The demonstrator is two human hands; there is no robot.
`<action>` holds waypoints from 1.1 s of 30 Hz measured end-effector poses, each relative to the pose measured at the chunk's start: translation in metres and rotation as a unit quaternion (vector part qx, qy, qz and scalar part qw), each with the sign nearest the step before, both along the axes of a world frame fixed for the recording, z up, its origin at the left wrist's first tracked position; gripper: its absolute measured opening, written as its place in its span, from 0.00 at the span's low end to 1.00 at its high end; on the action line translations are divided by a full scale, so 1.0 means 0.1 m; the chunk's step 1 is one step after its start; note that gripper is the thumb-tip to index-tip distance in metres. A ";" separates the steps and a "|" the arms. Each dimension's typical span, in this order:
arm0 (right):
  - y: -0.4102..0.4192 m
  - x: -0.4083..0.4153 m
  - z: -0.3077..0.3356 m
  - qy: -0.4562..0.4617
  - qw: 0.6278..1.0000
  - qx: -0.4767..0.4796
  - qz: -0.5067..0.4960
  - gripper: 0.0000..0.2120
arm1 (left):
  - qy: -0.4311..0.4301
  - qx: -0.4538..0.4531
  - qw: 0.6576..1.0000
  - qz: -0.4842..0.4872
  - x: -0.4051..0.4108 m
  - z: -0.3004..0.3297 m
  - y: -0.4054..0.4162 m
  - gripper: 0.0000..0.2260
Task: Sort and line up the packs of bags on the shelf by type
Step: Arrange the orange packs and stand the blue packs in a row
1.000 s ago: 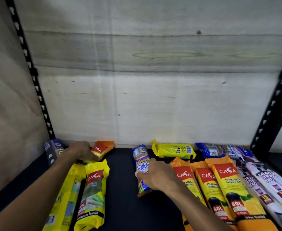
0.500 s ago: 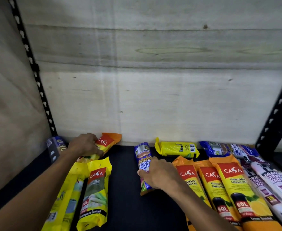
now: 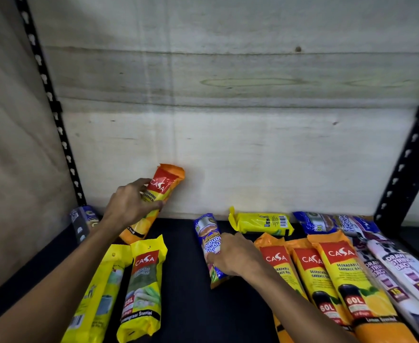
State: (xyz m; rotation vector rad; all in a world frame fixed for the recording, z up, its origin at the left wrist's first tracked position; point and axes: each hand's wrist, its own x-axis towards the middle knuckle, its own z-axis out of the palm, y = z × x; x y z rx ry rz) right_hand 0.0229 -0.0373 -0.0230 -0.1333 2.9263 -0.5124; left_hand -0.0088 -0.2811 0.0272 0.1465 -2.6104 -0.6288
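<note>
My left hand (image 3: 131, 204) grips an orange Casa garbage-bag pack (image 3: 162, 188) and holds it tilted up off the black shelf (image 3: 183, 300), near the back wall. My right hand (image 3: 238, 256) rests on a blue singlet-handle pack (image 3: 208, 233) that lies mid-shelf. Three orange Casa packs (image 3: 339, 271) lie side by side to the right of that hand. A yellow Casa pack (image 3: 144, 285) and another yellow pack (image 3: 99, 293) lie at the front left. A small yellow pack (image 3: 260, 222) lies crosswise at the back.
White drawstring-bag packs (image 3: 401, 266) and a blue pack (image 3: 315, 222) lie at the far right. A dark pack (image 3: 83, 222) leans in the back left corner. Black perforated uprights (image 3: 52, 107) frame the shelf, with a pale wooden back wall (image 3: 228, 144) behind.
My left hand has lifted the orange Casa pack from the shelf's back left, raising it upright and to the right. My right hand stays on the blue pack.
</note>
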 end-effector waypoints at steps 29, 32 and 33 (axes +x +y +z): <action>-0.31 0.20 0.30 0.090 0.913 -0.380 0.116 0.24 | 0.052 0.098 0.994 -0.014 0.33 0.64 0.63 0.36; -0.27 0.33 0.32 0.091 0.900 -0.416 0.089 0.17 | 0.017 0.154 0.988 -0.017 0.40 0.65 0.79 0.38; -0.24 0.37 0.31 0.095 0.901 -0.416 0.079 0.16 | 0.004 0.175 0.984 -0.022 0.43 0.64 0.84 0.38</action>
